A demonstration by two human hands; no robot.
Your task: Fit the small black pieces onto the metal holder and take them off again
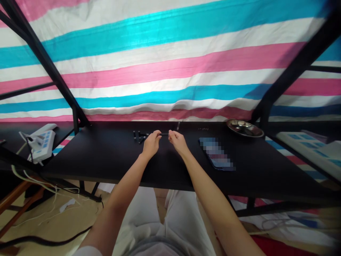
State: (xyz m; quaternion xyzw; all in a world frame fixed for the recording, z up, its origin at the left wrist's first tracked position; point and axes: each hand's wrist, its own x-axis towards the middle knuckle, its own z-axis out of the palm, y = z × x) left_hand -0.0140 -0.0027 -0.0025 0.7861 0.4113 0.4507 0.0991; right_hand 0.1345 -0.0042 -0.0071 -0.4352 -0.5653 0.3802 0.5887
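Note:
A thin dark rod-like piece [164,134] stretches level between my two hands above the black desk [112,160]. The fingers of my left hand [151,144] are pinched on its left end. At the other end, my right hand [178,142] grips it between thumb and fingertips. Just left of my left hand lie several small black cylindrical pieces [139,134], some upright and some on their sides. Behind my right hand is a small pale, shiny piece [178,125]. The exact kind of these parts is too small to tell.
A phone [217,153] with a blurred screen lies to the right. Behind it are a row of tiny pieces [203,129] and a shiny metal dish [245,128]. A power strip [44,145] with cables sits at far left. Black frame posts [53,71] and a striped sheet [165,71] enclose the desk.

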